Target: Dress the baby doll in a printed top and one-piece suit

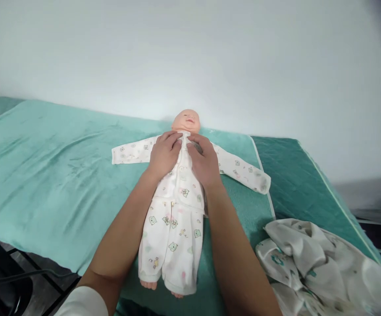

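A doll lies face-up on a green cover in a printed jacket. On the doll's chest, the person's left hand and right hand bend near the collar; whether they pinch fabric is unclear. Crumpled cloth lies apart from the doll, on the right hand's side.

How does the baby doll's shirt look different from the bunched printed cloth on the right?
The shirt is on the baby doll, while the bunched cloth lies apart from it. The shirt is laid out with both sleeves outstretched; the bunched cloth is a crumpled heap. The left hand and right hand are on the shirt, not the bunched cloth. Both are pale and printed.
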`<state>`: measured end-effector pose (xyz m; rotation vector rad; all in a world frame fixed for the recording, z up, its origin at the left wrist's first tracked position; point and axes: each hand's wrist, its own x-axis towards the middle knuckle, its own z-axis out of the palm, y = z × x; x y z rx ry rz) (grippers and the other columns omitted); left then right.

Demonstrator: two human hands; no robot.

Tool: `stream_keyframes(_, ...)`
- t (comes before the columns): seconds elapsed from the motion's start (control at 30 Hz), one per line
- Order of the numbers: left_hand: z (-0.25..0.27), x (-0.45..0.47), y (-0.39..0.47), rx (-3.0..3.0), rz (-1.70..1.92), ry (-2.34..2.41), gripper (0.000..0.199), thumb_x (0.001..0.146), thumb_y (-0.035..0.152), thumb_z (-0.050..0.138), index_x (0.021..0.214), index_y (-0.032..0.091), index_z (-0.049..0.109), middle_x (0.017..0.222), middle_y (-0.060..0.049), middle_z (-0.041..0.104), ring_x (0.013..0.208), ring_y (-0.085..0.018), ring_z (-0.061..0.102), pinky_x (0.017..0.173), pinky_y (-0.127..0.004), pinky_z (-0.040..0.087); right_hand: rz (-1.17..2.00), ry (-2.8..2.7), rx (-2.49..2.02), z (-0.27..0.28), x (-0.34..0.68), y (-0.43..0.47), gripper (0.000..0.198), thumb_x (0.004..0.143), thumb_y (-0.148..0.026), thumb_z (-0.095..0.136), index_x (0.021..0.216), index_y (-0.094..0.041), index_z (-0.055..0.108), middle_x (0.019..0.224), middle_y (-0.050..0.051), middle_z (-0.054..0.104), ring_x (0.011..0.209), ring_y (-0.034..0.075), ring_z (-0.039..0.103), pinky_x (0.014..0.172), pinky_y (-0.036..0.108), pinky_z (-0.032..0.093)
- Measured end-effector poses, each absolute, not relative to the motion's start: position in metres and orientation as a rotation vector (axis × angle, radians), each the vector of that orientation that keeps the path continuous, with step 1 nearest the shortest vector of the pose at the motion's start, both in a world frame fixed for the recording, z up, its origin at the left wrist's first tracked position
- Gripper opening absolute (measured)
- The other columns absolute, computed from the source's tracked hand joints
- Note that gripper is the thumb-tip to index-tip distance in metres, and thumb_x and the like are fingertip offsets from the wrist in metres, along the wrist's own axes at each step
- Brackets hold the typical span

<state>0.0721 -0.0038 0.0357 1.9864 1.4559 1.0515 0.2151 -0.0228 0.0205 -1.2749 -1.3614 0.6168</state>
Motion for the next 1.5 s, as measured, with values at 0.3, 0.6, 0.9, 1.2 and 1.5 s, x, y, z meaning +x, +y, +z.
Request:
stream_keyframes(0.3, 0.0345, 0.071, -0.0017, 1.99, 1.061, 1.416, 0.041, 0.105, 0.033, 0.04, 0.132, 0.027, 0.071, 0.145, -0.005, 0.061, 0.137, -0.024, 0.054, 0.123, -0.043, 0.04, 0.587, -1.416, -1.266, 0.0193, 0.2149, -0.0209, 0.023, 0.092, -0.035, 0.058, 0.109, -0.027, 0.07, 0.137, 0.007, 0.068, 0.137, 0.027, 0.055, 0.122, 0.053, 0.038)
stream_keyframes(0.6, 0.0336, 0.0704, -0.002, 2.016, 1.045, 1.429, 0.043, 0.104, 0.032, 0.039, 0.134, 0.03, 0.07, 0.147, -0.004, 0.061, 0.139, -0.025, 0.053, 0.123, -0.046, 0.04, 0.682, -1.448, -1.178, 0.0244, 0.2159, -0.0259, 0.027, 0.092, -0.032, 0.057, 0.117, -0.029, 0.064, 0.135, 0.004, 0.068, 0.133, 0.024, 0.059, 0.12, 0.05, 0.04)
stream_keyframes(0.9, 0.0352, 0.071, -0.003, 2.022, 1.026, 1.442, 0.043, 0.104, 0.031, 0.039, 0.134, 0.03, 0.07, 0.148, -0.004, 0.06, 0.14, -0.026, 0.052, 0.124, -0.047, 0.038, 0.712, -1.425, -1.186, 0.0251, 0.2175, -0.0254, 0.027, 0.09, -0.033, 0.059, 0.116, -0.028, 0.064, 0.131, 0.004, 0.069, 0.127, 0.024, 0.06, 0.117, 0.049, 0.043)
stream_keyframes(1.2, 0.0341, 0.071, -0.0024, 2.038, 1.039, 1.444, 0.041, 0.104, 0.032, 0.039, 0.131, 0.031, 0.071, 0.146, -0.004, 0.061, 0.139, -0.025, 0.054, 0.123, -0.047, 0.04, 0.783, -1.35, -1.202, 0.0267, 0.2172, -0.0274, 0.022, 0.086, -0.037, 0.064, 0.106, -0.028, 0.066, 0.124, 0.004, 0.07, 0.121, 0.027, 0.062, 0.099, 0.046, 0.056)
stream_keyframes(1.5, 0.0379, 0.072, -0.005, 1.992, 1.075, 1.443, 0.038, 0.104, 0.03, 0.041, 0.127, 0.025, 0.071, 0.144, -0.005, 0.064, 0.136, -0.025, 0.056, 0.122, -0.044, 0.042, 0.721, -1.364, -1.181, 0.0262, 0.2165, -0.0263, 0.023, 0.087, -0.033, 0.063, 0.109, -0.027, 0.065, 0.125, 0.004, 0.069, 0.124, 0.024, 0.061, 0.116, 0.048, 0.044)
